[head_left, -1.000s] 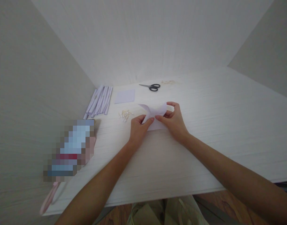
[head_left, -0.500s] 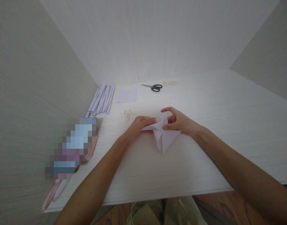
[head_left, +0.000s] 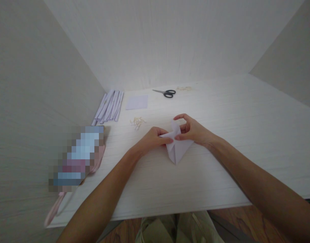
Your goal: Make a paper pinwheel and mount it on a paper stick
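Observation:
A partly folded white sheet of paper [head_left: 181, 148] is held between both hands above the table, one pointed corner toward me and a flap standing up at the back. My left hand [head_left: 155, 136] is closed on its left side, thumb lying on top near the middle. From the right, my right hand [head_left: 191, 130] pinches the paper, its thumb close to the left thumb and its index finger at the raised flap. Some of the fingers are hidden behind the sheet.
Beyond the hands lie a small heap of short pale sticks [head_left: 137, 123], a square of paper [head_left: 137, 102] and black-handled scissors [head_left: 167, 93]. Rolled paper tubes [head_left: 110, 106] rest by the left wall, with a pixelated object [head_left: 80, 155] nearer me. Pale bits [head_left: 184, 88] lie by the back wall.
My left thumb has moved right and onto the top of the paper, pressing the left flap inward. The paper's left point reaches out less. My right hand has hardly moved.

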Motion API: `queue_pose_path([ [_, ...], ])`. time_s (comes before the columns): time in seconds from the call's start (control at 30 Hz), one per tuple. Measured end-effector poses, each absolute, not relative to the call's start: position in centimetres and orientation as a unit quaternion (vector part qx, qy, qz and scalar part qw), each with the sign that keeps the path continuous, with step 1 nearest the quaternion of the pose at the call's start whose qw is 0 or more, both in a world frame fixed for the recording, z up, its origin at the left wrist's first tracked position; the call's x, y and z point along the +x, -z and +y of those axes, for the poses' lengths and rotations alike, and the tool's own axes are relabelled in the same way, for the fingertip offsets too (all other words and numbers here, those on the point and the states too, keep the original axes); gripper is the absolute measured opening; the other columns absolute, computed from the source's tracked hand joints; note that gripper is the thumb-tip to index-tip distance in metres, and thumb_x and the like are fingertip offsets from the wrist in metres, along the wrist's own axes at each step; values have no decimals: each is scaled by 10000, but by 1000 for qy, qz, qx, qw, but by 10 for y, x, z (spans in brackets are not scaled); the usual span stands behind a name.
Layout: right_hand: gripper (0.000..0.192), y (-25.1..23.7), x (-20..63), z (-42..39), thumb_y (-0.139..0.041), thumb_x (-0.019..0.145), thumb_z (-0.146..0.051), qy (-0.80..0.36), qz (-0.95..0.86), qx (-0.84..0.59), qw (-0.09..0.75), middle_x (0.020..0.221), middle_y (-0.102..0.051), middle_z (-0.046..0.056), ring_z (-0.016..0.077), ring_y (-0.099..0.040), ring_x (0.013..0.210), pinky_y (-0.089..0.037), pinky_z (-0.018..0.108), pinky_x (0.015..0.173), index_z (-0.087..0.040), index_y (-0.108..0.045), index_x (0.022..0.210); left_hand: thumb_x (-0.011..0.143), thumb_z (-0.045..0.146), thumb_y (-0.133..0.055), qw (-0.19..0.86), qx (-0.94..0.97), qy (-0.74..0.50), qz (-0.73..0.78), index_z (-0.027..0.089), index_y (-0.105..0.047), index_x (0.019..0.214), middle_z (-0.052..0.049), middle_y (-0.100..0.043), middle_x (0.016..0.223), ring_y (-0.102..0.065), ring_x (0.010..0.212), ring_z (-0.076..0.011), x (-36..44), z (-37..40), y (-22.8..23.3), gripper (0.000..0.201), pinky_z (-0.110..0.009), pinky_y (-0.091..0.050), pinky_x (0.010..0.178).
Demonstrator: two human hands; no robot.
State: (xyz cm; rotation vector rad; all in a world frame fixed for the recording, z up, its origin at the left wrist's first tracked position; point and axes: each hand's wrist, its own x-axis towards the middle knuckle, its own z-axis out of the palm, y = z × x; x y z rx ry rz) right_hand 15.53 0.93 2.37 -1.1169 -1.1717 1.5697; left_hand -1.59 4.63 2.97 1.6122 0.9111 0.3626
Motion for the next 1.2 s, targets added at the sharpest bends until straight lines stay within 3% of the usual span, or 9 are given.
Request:
queue_pose_path([
  [0.2, 556, -23, 153, 11, -704, 497, -134, -613, -463, -451, 454, 587, -600, -57, 109, -562, 493, -420, 213, 470, -234, -378, 937, 553, 236, -599, 608, 646, -186, 423, 114, -627, 599, 23, -555, 524, -469, 491, -80, -12, 45, -30, 133, -209, -349, 512],
  [0.33, 454, -24, 151, 14, -695, 530, -192, -578, -422, -452, 533, 661, -605, -47, 89, -548, 535, -409, 213, 507, -234, -427, 894, 556, 218, -603, 663, 568, -256, 415, 110, -635, 640, -4, -610, 601, -538, 566, -105, -9, 46, -25, 140, -243, -425, 607],
  [0.5, 180, -24, 159, 16, -579, 674, -241, -495, -431, -414, 631, 1005, -578, -21, 98, -562, 773, -436, 252, 658, -266, -523, 844, 553, 222, -626, 691, 476, -374, 396, 98, -632, 676, -37, -634, 657, -570, 634, -125, -8, 51, -19, 175, -278, -458, 674],
  [0.6, 141, -21, 164, 17, -620, 625, -180, -472, -491, -403, 612, 1151, -503, -10, 148, -501, 984, -428, 279, 751, -239, -598, 752, 561, 220, -629, 702, 441, -406, 385, 94, -627, 686, -48, -635, 673, -567, 622, -114, -9, 53, -19, 177, -267, -463, 662],
  [0.67, 150, -18, 164, 17, -651, 591, -154, -478, -534, -385, 582, 1148, -502, 15, 176, -462, 1048, -411, 303, 804, -219, -634, 725, 567, 211, -628, 708, 430, -410, 382, 94, -623, 690, -48, -635, 680, -563, 612, -104, -10, 53, -21, 170, -252, -463, 646],
  [0.9, 106, -13, 158, 16, -677, 585, -166, -501, -563, -389, 530, 809, -586, 16, 130, -554, 753, -435, 274, 663, -209, -676, 682, 573, 205, -629, 709, 450, -391, 378, 84, -624, 677, -34, -633, 639, -560, 600, -97, -9, 51, -22, 159, -232, -467, 627],
  [1.2, 61, -10, 151, 17, -655, 625, -236, -498, -525, -416, 550, 775, -573, 2, 64, -493, 580, -393, 209, 521, -178, -639, 609, 578, 236, -625, 669, 506, -377, 393, 97, -640, 697, -23, -634, 651, -573, 627, -114, -7, 50, -15, 183, -285, -467, 700],
])
